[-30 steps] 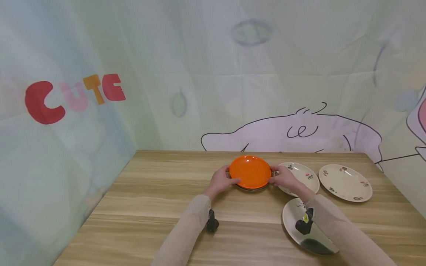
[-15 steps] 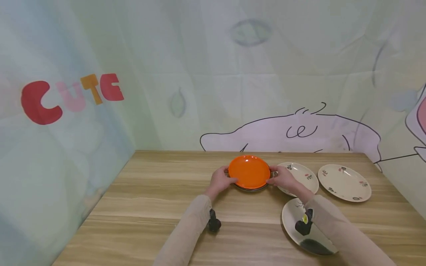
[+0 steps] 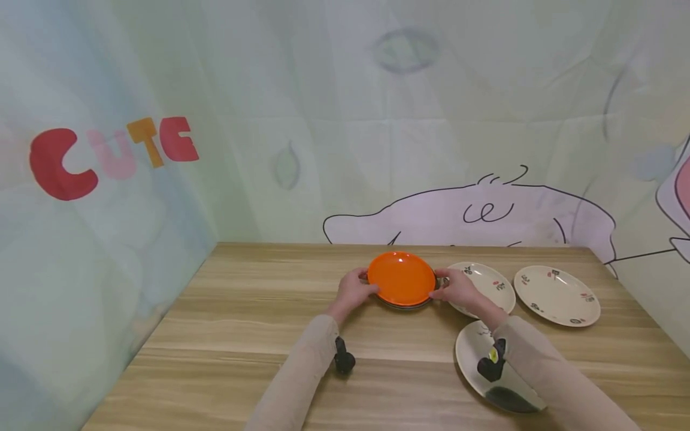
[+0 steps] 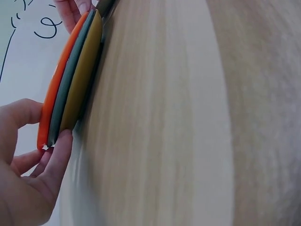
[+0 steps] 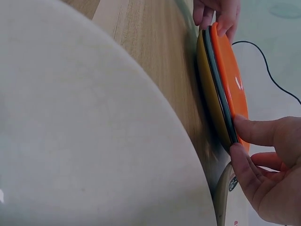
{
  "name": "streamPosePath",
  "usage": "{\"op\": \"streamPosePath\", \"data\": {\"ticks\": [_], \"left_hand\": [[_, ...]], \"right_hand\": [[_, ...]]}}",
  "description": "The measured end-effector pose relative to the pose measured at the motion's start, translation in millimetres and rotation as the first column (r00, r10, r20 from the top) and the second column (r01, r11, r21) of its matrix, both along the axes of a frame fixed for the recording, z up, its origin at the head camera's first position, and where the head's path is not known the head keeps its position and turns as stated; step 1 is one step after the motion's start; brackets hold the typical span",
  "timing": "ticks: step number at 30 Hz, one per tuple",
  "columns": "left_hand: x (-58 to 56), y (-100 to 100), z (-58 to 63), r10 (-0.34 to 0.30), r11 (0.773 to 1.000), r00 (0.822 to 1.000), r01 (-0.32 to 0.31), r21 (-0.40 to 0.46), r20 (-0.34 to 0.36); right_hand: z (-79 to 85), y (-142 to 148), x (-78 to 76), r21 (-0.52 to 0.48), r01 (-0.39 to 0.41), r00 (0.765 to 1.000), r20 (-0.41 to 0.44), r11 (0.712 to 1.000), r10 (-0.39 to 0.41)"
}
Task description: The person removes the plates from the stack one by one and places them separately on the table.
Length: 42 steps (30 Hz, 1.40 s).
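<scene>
Sleeves point(image 3: 302, 371), two, pale, nearest; white plate point(image 3: 473, 362), one, bearing a dark patch, partly under the right sleeve; wooden tabletop point(image 3: 242, 329), one, beneath all crockery; left hand point(image 3: 354, 289), thumb and fingers clamped on the left rim of the plate stack point(image 3: 401, 278); right hand point(image 3: 457, 288), likewise pinching the right rim, thumb above, fingers below; stack of three, toward the far edge, centre; contact with the wood cannot be told; orange plate point(image 3: 399, 275), one, topmost, face upward; green plate point(image 4: 68, 77), one, middle; yellow plate point(image 4: 84, 70), one, lowest; all round, without a long axis; printed plates point(image 3: 557, 296), two, cream, right of the stack, the nearer partly behind the right hand; backdrop point(image 3: 259, 120), lettered "CUTE", farthest.
</scene>
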<state>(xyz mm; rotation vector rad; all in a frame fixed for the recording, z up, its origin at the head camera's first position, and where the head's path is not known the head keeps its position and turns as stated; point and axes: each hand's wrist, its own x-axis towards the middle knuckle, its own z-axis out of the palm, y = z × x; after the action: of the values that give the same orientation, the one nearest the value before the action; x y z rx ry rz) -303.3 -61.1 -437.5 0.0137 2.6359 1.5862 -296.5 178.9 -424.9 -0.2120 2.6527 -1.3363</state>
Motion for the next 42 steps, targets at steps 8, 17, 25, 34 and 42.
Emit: {"op": "streamPosePath", "data": {"ticks": [8,17,25,34,42], "left_hand": [[-0.2,-1.0,0.7,0.039,0.998,0.999,-0.039,0.055,0.01],[-3.6,-1.4,1.4,0.086,0.99,0.995,-0.092,0.105,0.057],[-3.8,-4.8,-0.4,0.091,0.981,0.994,-0.099,0.164,0.053],[-2.2,-9.6,-0.2,0.107,0.974,0.992,-0.117,0.196,0.063],[1.5,-12.3,4.8,0.104,0.972,0.992,-0.116,0.205,0.07]], "right_hand": [[2.6,-0.3,2.1,0.018,-0.005,1.0,-0.026,1.0,0.005],[3.0,-1.1,2.9,0.021,-0.002,1.0,-0.018,1.0,0.002],[3.4,-4.0,2.8,0.017,-0.015,1.0,-0.021,1.0,0.015],[7.3,-9.5,3.8,0.074,-0.007,1.0,-0.013,0.997,0.008],[10.5,-12.3,4.8,0.23,-0.012,0.993,-0.109,0.973,0.038]]}}
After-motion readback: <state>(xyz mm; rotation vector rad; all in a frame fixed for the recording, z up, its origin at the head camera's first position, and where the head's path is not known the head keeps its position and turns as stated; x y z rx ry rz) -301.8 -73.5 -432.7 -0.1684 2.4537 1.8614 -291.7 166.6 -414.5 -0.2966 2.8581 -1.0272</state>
